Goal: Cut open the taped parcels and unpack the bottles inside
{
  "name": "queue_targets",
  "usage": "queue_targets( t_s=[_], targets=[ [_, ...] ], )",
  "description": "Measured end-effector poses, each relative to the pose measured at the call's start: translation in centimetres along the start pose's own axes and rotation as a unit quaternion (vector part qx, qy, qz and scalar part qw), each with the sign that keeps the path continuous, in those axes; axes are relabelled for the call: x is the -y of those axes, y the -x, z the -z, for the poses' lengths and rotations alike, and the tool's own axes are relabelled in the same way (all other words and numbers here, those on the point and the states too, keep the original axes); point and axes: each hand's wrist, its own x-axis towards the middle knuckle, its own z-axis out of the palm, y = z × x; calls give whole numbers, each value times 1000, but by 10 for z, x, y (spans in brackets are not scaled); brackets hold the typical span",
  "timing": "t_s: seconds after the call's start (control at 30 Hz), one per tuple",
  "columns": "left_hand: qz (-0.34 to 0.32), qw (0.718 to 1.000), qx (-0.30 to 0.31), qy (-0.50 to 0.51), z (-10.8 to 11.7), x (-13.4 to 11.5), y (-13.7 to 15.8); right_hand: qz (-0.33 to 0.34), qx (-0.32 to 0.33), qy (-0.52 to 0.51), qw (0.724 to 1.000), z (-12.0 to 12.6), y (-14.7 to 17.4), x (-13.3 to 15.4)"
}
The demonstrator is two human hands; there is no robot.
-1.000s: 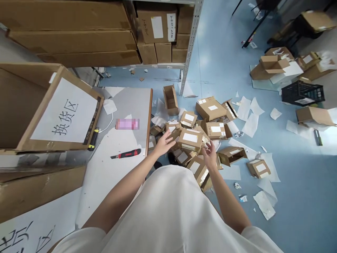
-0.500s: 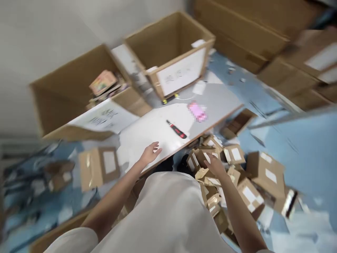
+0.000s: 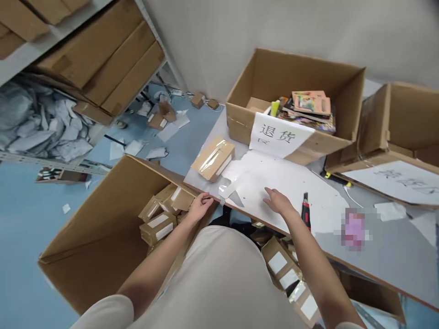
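My left hand (image 3: 200, 207) is at the table's front edge, beside the big open carton (image 3: 113, 214) on the floor. It holds nothing, its fingers loosely bent. Over the white sheet on the table (image 3: 329, 246) is my right hand (image 3: 277, 202), open and empty, index finger stretched out. A taped small cardboard box (image 3: 213, 159) sits at the table's left end, beyond my left hand. To the right of my right hand lies a red and black utility knife (image 3: 306, 214), partly behind my forearm. Several small boxes (image 3: 161, 221) lie inside the big carton.
A carton of books (image 3: 240, 125) with a handwritten sign stands at the back of the table, another open carton (image 3: 373, 123) beside it. A blurred pink object (image 3: 355, 228) lies at right. Discarded boxes (image 3: 283, 265) lie below the table. A shelf (image 3: 20, 55) holds long cartons.
The view has swung left, bringing the shelf and the big floor carton into sight. My right hand has moved from above the discarded boxes to over the table.
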Motion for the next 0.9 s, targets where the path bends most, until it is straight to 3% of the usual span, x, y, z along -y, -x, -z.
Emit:
queue_targets(
  t_s=[0.13,0.23,0.4,0.53,0.63,0.73,0.9],
  targets=[
    [56,992,-78,79,11,-5,-35,67,-30,-35,997,40,-74,62],
    [70,986,-80,128,9,-10,-53,108,-94,-119,982,58,-118,99],
    [79,973,-67,205,-4,-26,-58,69,-100,-276,953,65,-174,142],
    [-6,964,-65,259,-7,-43,-53,36,-98,-341,934,57,-193,148],
    [-32,959,-85,268,-6,-50,-48,17,-129,-370,920,46,-169,127],
    [-53,964,-84,245,-13,-59,-44,19,-173,-447,878,28,-108,88],
    [-108,984,45,134,-58,-87,-40,-66,-301,-533,788,-20,17,28]
  ],
)
